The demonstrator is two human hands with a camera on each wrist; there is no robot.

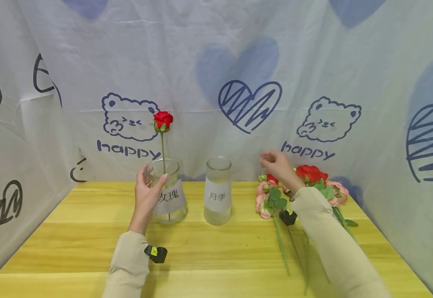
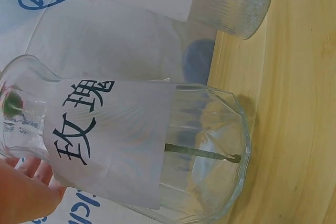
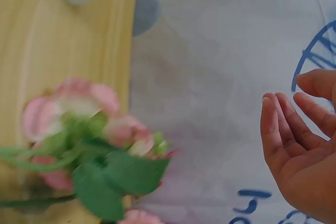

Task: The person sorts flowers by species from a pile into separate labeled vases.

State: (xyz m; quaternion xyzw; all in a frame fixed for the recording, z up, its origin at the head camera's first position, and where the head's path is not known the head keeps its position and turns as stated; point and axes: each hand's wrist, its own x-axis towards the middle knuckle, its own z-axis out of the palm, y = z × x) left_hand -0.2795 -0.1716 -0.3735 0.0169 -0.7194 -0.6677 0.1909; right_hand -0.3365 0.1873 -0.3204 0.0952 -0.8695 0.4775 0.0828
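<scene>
Head view: a pale cloth backdrop, printed with hearts, bear faces and the word "happy", hangs behind and at both sides of a yellow wood-grain tabletop. On the right of it lies a loose group of flowers, pink and red blooms at the far end, stems running toward the near edge; the right wrist view shows them blurred. A beige right sleeve crosses above them, and a beige left sleeve reaches in from the near edge. Left of centre stands the wide glass vase, upright; just beside it, apart, stands the narrow glass vase, also upright. A single red rose is in the wide one, its bloom well above the rim and its stem reaching down near the base. The left hand grips that vase around its upper part, thumb on the near side. The right hand holds nothing; its fingers are loosely bent above the flowers. Each vase bears a white paper label: 玫瑰 on the wide one, 月季 on the narrow. A small black device sits at the left wrist.
</scene>
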